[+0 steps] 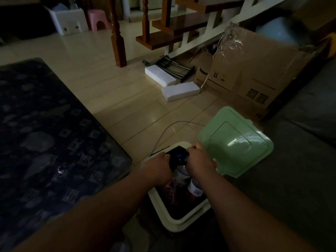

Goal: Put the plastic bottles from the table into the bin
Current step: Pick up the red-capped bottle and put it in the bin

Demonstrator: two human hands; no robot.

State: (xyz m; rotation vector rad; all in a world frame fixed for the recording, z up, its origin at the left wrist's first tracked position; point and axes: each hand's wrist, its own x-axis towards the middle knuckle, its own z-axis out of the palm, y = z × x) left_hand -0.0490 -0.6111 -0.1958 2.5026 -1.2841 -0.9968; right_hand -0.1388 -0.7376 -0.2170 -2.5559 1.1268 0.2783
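Observation:
The bin, with a cream rim and a black liner, stands on the floor between the table and the sofa. Inside it lie several plastic bottles: a clear one with a blue cap and one with a white label. My left hand and my right hand are both over the far end of the bin, fingers curled shut. They seem to grip the black liner stretched between them; the dim light makes this hard to tell. No bottles show on the dark patterned table.
The bin's green lid leans against the grey sofa on the right. Cardboard boxes, white foam blocks and a thin cable lie on the tiled floor beyond. A wooden staircase rises at the back.

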